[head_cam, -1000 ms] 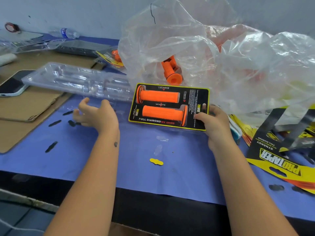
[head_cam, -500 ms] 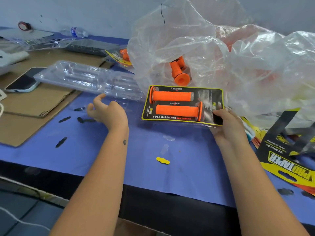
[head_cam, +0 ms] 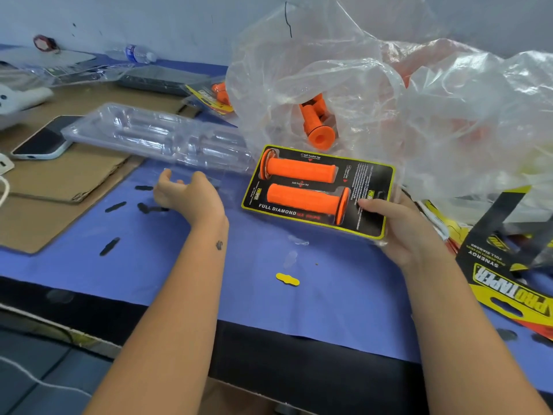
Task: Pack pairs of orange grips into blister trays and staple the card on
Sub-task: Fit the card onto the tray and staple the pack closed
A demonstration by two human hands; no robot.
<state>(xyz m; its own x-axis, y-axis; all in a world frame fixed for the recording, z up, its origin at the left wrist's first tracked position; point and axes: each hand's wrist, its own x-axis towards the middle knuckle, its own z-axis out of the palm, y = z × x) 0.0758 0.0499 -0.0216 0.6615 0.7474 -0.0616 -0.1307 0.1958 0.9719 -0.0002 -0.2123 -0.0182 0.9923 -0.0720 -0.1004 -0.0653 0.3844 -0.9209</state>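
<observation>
Nearest, a yellow punched-out tab lies on the blue table cover between the two forearms, a few black ones left of the left wrist. Right hand grips the right end of a packed blister card, thumb on top, fingers under; two orange grips already sit side by side in it, and the pack looks tipped up off the cover. Left hand hovers loosely curled, holding nothing, just short of the stack of empty clear blister trays lying beyond its fingertips. So one pair looks packed and carded; whether it's stapled can't be told, no stapler visible. Left hand probably going for a fresh tray. Beyond the right hand, loose orange grips sit in the mouth of a big clear plastic bag, so more pairs remain. Printed cards pile right of the right wrist. Far left of the left hand: cardboard, a phone.
</observation>
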